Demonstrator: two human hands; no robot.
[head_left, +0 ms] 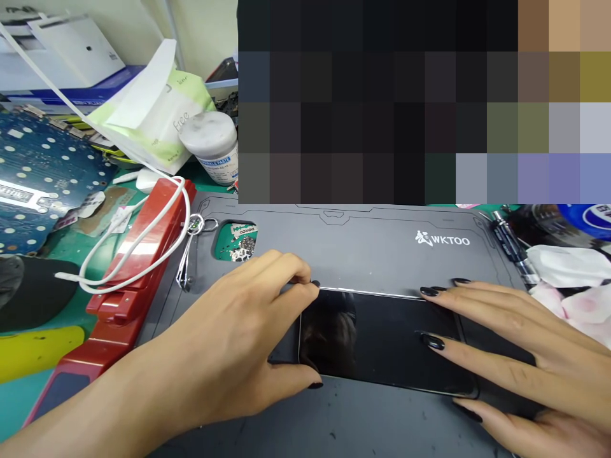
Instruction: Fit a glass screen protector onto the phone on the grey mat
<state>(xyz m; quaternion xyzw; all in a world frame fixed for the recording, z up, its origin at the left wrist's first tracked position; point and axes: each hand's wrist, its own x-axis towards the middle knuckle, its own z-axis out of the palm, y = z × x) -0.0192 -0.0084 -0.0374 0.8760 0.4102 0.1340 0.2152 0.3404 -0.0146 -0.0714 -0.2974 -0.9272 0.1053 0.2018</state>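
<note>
A smartphone (382,343) with a dark, glossy screen lies face up and lengthwise on a grey work mat (363,254) marked WKTOO. My left hand (238,331) grips its left end, with curled fingers at the far edge and the thumb at the near edge. Across the right end reaches my right hand (520,356), its fingers spread. One fingertip rests on the screen, others touch the far edge, and the thumb is at the near corner. The hands partly cover both ends of the phone.
Left stand a red tool (143,254) with a looped white cable (184,229), and a blue circuit board (38,178). Small screws fill a mat recess (238,248). A jar (210,146) and wipes pack (167,121) stand behind; pens (513,245) and white pads (568,267) lie right.
</note>
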